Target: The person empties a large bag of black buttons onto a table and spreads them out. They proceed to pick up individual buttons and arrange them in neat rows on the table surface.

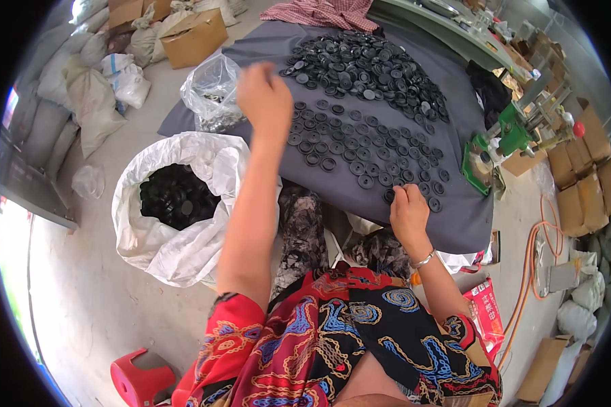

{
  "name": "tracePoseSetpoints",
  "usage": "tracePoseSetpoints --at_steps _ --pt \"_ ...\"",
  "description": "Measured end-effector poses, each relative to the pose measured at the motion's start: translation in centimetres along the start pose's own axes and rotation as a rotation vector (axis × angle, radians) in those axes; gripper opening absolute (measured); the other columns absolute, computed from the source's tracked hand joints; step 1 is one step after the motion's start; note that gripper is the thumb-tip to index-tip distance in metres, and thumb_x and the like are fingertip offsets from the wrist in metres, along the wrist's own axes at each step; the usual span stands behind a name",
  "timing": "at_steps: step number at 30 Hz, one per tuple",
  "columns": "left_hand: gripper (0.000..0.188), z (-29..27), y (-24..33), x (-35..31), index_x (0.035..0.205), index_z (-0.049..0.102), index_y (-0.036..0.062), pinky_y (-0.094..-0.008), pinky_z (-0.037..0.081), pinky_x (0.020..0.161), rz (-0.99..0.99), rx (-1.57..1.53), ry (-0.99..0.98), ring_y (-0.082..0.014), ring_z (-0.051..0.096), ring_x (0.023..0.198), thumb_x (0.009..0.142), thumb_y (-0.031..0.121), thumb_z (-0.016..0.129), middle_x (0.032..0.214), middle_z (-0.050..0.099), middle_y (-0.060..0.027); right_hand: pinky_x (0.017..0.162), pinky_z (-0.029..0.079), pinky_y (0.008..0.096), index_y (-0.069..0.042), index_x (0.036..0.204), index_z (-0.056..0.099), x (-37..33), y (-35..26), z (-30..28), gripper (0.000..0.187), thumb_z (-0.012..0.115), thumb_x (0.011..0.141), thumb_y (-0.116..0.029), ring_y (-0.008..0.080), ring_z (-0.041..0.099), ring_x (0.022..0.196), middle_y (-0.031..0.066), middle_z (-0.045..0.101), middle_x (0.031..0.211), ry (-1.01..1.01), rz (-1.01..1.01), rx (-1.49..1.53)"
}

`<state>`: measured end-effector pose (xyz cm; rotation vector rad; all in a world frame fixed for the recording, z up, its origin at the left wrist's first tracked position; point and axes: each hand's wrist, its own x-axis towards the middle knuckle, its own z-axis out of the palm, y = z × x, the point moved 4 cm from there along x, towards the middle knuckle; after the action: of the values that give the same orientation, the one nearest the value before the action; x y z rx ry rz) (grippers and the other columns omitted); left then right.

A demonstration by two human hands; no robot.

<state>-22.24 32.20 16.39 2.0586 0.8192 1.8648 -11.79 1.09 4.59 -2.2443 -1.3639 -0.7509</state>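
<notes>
Rows of small round black discs with raised rims (363,153) lie spread on a dark grey cloth (305,178), with a large heap of similar discs (366,64) behind them. At the near edge of the rows, my right hand (409,214) is closed, fingertips pressed together beside a disc; anything between them is hidden. My left hand (265,102) is raised at the table's left side, next to a clear plastic bag (212,85) holding small shiny pieces. Motion smears its fingers, so their grip is unclear.
A white woven sack (139,237) with black pieces inside stands at the left, below the bag. At the right is a green metal hand press (512,132) with a red knob. A red stool (134,380), cardboard boxes (193,39) and an orange hose (523,298) are around the floor.
</notes>
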Motion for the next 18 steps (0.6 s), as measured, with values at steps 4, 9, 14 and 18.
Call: tracePoseSetpoints --at_steps 4,9,14,18 --pt "0.017 -0.5 -9.0 9.4 0.081 0.071 -0.0001 -0.0456 0.052 0.076 -0.103 0.535 -0.261 -0.04 0.066 0.087 0.074 0.009 0.058 0.088 0.068 -0.0232 0.065 0.049 0.0403 -0.003 0.095 0.062 -0.1 -0.1 -1.7 0.018 0.064 0.077 -0.001 0.0294 0.059 0.077 0.0103 0.055 0.089 -0.012 0.04 0.126" --pt "0.02 0.7 -22.2 8.7 0.086 0.071 -0.0012 -0.0455 0.052 0.082 -0.035 0.772 -0.851 -0.0395 0.066 0.093 0.077 0.01 0.057 0.096 0.068 -0.0251 0.064 0.049 0.0391 -0.004 0.094 0.062 -0.8 0.2 -1.9 0.018 0.066 0.076 0.0 0.0285 0.059 0.076 0.0097 0.055 0.088 -0.036 0.066 0.241" --pt "0.022 4.2 -24.1 5.6 0.088 0.071 -0.0005 -0.0471 0.051 0.085 0.061 0.709 -1.003 -0.0404 0.064 0.095 0.077 0.014 0.059 0.099 0.067 -0.0244 0.062 0.049 0.0391 -0.004 0.094 0.062 0.6 -0.6 -2.2 0.021 0.067 0.075 0.001 0.0288 0.06 0.074 0.0102 0.055 0.089 -0.065 0.027 0.264" --pt "0.028 5.9 -26.9 4.7 0.101 0.068 -0.0016 -0.048 0.049 0.09 -0.047 0.65 -0.923 -0.0409 0.061 0.105 0.085 0.009 0.049 0.11 0.065 -0.0246 0.061 0.049 0.039 -0.004 0.094 0.062 1.4 -0.7 -1.7 0.023 0.067 0.073 0.002 0.0292 0.06 0.074 0.0105 0.056 0.089 -0.102 -0.006 0.277"
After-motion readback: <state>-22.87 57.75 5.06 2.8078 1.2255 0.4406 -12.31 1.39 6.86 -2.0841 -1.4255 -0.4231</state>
